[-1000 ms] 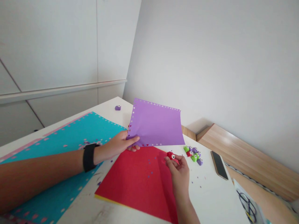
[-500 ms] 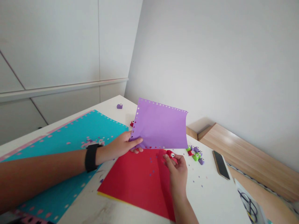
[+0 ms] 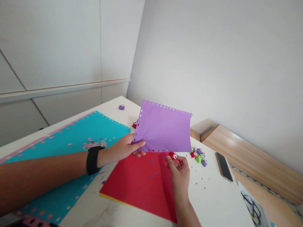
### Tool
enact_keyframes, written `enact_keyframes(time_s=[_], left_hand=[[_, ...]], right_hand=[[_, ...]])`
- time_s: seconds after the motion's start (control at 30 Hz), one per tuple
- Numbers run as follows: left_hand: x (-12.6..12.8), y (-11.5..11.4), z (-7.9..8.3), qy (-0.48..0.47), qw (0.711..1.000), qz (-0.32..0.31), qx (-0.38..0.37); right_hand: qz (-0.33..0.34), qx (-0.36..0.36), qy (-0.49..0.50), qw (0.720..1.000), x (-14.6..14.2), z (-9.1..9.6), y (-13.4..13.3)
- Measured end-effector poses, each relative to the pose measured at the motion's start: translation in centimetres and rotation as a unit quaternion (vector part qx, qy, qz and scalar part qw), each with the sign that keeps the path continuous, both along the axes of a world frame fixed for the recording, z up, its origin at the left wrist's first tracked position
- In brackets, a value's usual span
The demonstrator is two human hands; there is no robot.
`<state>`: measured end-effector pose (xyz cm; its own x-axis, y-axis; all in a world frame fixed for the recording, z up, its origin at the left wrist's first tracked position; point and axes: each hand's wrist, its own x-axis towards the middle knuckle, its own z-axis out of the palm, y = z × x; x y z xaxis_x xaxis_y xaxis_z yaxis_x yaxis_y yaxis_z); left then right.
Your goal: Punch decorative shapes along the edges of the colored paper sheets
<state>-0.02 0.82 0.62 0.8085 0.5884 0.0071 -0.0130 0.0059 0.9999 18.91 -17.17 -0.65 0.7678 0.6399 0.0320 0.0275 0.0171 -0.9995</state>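
Now, left-hand fingers (image 3: 138,143) grip punched purple paper (image 3: 163,126); right-hand fingers (image 3: 168,161) pinch a red craft punch (image 3: 172,155).

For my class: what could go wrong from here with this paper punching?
The purple paper is held at one edge only by the left hand, so it may bend. Its holes sit very near the edge, so another could tear through. The small red craft punch could slip from the right hand. Tiny cut-out bits on the red paper could scatter.
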Motion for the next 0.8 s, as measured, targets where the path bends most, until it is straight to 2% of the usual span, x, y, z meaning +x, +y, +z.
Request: enact_keyframes(time_s=[0.33,0.6,0.8], left_hand=[[-0.09,-0.1,0.24,0.018,0.999,0.005,0.028],[-0.04,-0.35,0.54,0.02,1.0,-0.012,-0.015],[-0.04,-0.39,0.06,0.043,0.998,-0.022,-0.041]], right_hand=[[0.012,0.02,0.04,0.999,0.2,0.22,-0.04],[0.015,0.046,0.078,0.996,0.32,-0.36,0.03],[-0.016,0.056,0.063,0.996,0.21,-0.29,-0.01]])
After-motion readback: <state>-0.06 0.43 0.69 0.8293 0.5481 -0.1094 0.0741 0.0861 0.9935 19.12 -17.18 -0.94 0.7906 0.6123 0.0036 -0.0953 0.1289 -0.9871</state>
